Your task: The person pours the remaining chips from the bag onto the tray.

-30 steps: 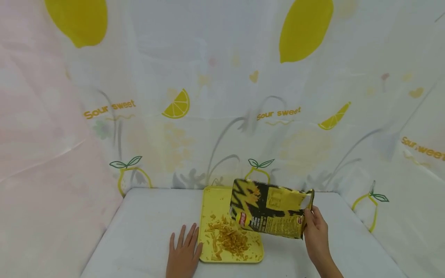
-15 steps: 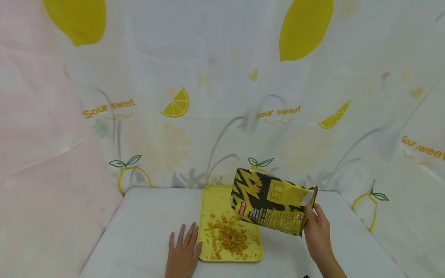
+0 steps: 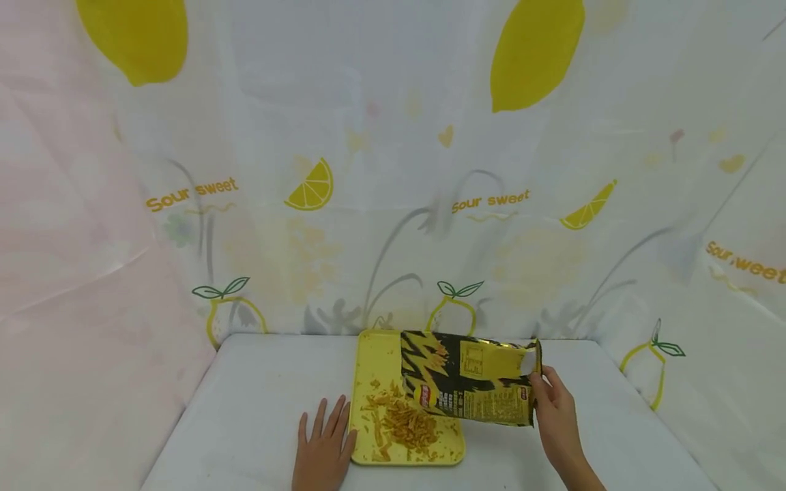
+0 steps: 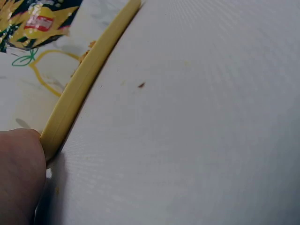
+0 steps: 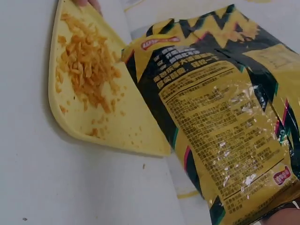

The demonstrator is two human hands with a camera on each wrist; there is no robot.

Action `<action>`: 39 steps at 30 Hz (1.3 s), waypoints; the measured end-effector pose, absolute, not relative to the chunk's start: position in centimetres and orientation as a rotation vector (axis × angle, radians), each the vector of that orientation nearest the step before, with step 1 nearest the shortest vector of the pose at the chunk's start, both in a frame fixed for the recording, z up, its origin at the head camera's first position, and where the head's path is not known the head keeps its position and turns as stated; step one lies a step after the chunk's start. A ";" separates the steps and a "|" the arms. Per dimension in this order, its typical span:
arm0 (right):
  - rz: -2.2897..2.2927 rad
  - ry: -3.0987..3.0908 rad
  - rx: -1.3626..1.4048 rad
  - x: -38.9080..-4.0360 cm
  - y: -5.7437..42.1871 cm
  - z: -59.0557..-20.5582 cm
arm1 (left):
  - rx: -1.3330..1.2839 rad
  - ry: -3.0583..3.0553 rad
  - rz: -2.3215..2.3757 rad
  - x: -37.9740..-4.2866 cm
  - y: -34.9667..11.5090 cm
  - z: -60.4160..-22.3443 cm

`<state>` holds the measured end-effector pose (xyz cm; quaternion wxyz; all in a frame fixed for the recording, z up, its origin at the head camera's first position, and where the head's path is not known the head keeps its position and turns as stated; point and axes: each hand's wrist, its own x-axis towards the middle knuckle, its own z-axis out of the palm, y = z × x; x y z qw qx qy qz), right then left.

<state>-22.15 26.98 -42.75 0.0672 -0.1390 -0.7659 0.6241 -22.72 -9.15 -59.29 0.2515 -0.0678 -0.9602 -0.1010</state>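
Note:
A black and yellow chip bag (image 3: 469,378) hangs sideways over the right part of a yellow tray (image 3: 377,358). My right hand (image 3: 559,419) grips the bag's right end, thumb on the near face. Broken chips (image 3: 410,424) lie heaped in the tray's near half, with crumbs scattered around them. Flat on the table, fingers spread, my left hand (image 3: 321,447) rests at the tray's left side. In the left wrist view its thumb (image 4: 18,171) touches the tray's rim (image 4: 77,89). Printed text covers the bag (image 5: 211,126) in the right wrist view; most of my right hand is hidden there.
The tray stands on a white table (image 3: 264,389). A curtain with printed lemons (image 3: 393,170) hangs behind the table and along both sides. A few crumbs (image 4: 141,85) lie on the white tabletop beside the tray.
My right hand first raised and tilted the bag, then lowered it again; it now hangs nearly level and slightly further left. The left hand, tray and chips look unchanged.

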 end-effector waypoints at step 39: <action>1.672 -2.379 -0.433 -21.7 26.9 -43.0 | -0.182 -2.609 -0.248 -22.7 -9.2 -59.5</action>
